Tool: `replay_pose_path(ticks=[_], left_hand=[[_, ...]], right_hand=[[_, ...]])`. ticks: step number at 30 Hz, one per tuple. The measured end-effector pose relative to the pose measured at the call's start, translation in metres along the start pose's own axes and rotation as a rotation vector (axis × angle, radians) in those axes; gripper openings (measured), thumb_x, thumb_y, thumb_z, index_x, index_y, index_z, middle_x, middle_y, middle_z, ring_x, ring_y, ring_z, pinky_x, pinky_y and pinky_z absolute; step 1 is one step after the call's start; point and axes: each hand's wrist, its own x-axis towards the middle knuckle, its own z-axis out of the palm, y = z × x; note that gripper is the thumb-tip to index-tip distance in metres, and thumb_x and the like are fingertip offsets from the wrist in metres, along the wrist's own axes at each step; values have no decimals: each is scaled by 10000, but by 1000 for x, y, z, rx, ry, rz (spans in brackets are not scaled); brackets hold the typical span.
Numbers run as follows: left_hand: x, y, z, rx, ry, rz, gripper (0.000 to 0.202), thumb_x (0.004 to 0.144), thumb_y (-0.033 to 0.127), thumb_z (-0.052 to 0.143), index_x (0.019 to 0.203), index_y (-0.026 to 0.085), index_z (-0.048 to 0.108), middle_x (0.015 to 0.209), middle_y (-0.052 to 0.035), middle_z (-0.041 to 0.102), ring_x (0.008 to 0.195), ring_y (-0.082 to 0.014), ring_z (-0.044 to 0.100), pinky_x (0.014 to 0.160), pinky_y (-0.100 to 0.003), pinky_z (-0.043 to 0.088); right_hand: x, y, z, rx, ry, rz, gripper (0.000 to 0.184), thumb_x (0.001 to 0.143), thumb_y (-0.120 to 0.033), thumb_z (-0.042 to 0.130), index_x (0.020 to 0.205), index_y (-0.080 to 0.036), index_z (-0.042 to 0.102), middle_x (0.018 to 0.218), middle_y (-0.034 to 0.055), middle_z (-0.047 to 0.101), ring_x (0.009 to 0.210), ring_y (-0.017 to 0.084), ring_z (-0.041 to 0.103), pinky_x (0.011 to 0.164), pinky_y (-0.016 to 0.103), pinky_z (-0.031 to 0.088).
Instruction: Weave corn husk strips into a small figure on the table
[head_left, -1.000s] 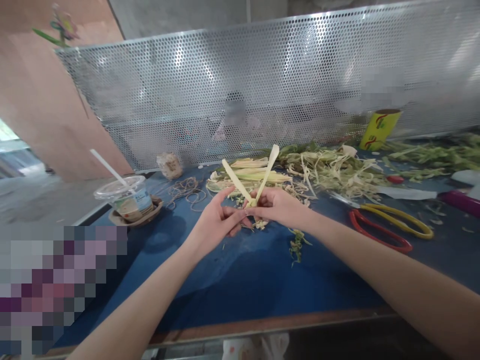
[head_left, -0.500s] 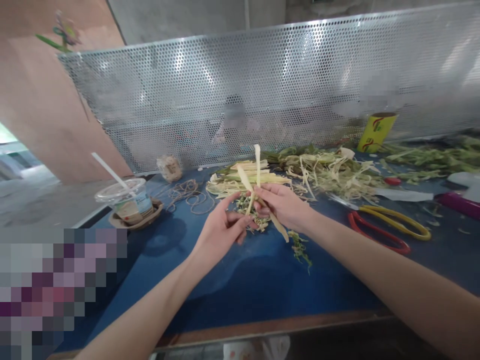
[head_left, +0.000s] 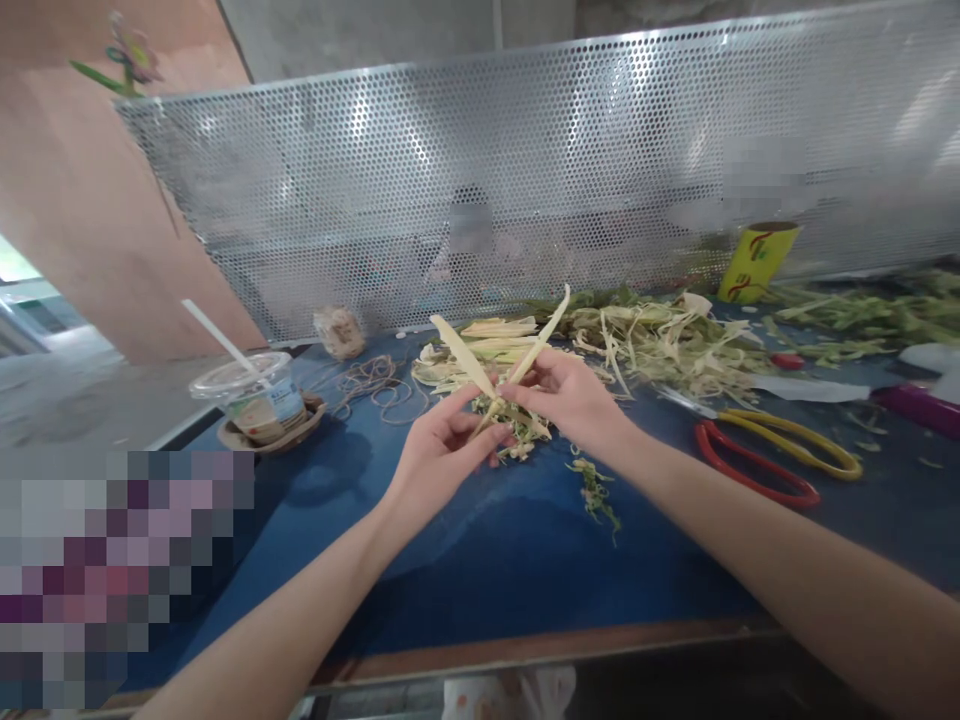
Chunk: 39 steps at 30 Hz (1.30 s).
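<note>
Between my two hands are pale yellow-green leaf strips [head_left: 463,350], crossed low down so that their free ends spread upward in a V. My left hand [head_left: 448,440] pinches them near the crossing, thumb and fingers closed. My right hand [head_left: 566,392] grips the right-hand strip close to the same spot, its fingertips partly hidden. Just beneath the hands lies a small heap of green and cream plant bits [head_left: 525,438]. A pile of pale cut strips [head_left: 495,345] rests behind them on the blue table [head_left: 480,570].
Red-and-yellow-handled scissors [head_left: 780,445] and a purple-handled knife [head_left: 911,405] lie at right. Behind are shredded leaves [head_left: 667,340] and a yellow tube [head_left: 757,265]. At left are a lidded cup [head_left: 262,400] with a straw and tangled twine [head_left: 375,385]. A perforated metal screen [head_left: 465,150] bounds the back.
The strips' upper ends have spread wider apart, into a V. The tail that hung below my right hand no longer shows there. Both hands stay close together.
</note>
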Motion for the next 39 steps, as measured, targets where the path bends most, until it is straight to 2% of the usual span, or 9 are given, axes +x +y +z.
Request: replay_pose_path(ticks=[3, 7, 14, 17, 20, 23, 27, 33, 39], left_hand=[[2, 1, 0, 24, 58, 7, 352, 654, 269, 679, 967, 123, 614, 584, 1, 636, 450, -84, 516, 418, -190, 375], [3, 4, 0, 12, 100, 13, 235, 636, 282, 694, 791, 124, 615, 534, 11, 623, 398, -78, 512, 370, -180, 345], [1, 4, 1, -19, 78, 13, 161, 712, 263, 622, 814, 144, 587, 512, 15, 606, 407, -84, 510, 354, -173, 299], [1, 2, 1, -96, 33, -14, 148, 703, 265, 633, 779, 149, 583, 499, 21, 595, 425, -84, 508, 374, -174, 315], [2, 1, 0, -162, 71, -35, 172, 692, 303, 646, 742, 152, 583, 524, 11, 613, 449, -92, 539, 392, -175, 337], [2, 2, -3, -212, 137, 4, 239, 751, 369, 570, 861, 160, 602, 554, 5, 630, 412, -94, 543, 385, -186, 346], [2, 4, -5, -190, 124, 20, 363, 783, 330, 541, 1106, 163, 551, 529, 7, 621, 380, -99, 544, 358, -177, 310], [1, 5, -6, -188, 25, -67, 518, 807, 337, 509, 1296, 228, 382, 528, 8, 611, 426, -137, 604, 342, -156, 289], [0, 6, -8, -205, -110, -126, 528, 836, 310, 443, 1339, 233, 299, 638, -46, 676, 446, -168, 623, 345, -176, 316]], right_hand=[[-3, -5, 4, -24, 24, 48, 231, 637, -347, 682, 708, -162, 562, 652, 5, 582, 609, 131, 552, 579, 273, 454], [-7, -9, 7, -106, 22, 42, 218, 638, -344, 680, 660, -157, 571, 605, -3, 567, 549, 114, 519, 507, 248, 420], [-4, -9, 4, -34, 88, 56, 247, 638, -375, 678, 648, -167, 546, 620, 0, 557, 590, 124, 520, 567, 272, 431], [-3, -9, 3, 14, 99, 44, 278, 635, -393, 678, 632, -166, 518, 615, -9, 538, 590, 113, 508, 562, 258, 420], [-3, -7, 3, 36, 65, 38, 287, 667, -406, 649, 631, -163, 501, 578, -27, 501, 532, 82, 460, 507, 226, 378], [-4, -6, 5, 83, -70, 110, 274, 744, -420, 566, 681, -164, 490, 541, -42, 473, 476, 65, 427, 463, 208, 353], [-10, -8, 11, 189, -287, 154, 273, 765, -378, 564, 926, -188, 451, 556, -56, 508, 483, 81, 487, 468, 211, 391], [-14, -8, 12, 139, -190, 67, 422, 747, -340, 606, 1096, -225, 398, 591, -72, 494, 484, 67, 480, 469, 197, 385], [-13, -2, 12, 200, -312, 133, 354, 795, -360, 543, 1101, -210, 447, 546, -67, 481, 468, 69, 456, 486, 220, 424]])
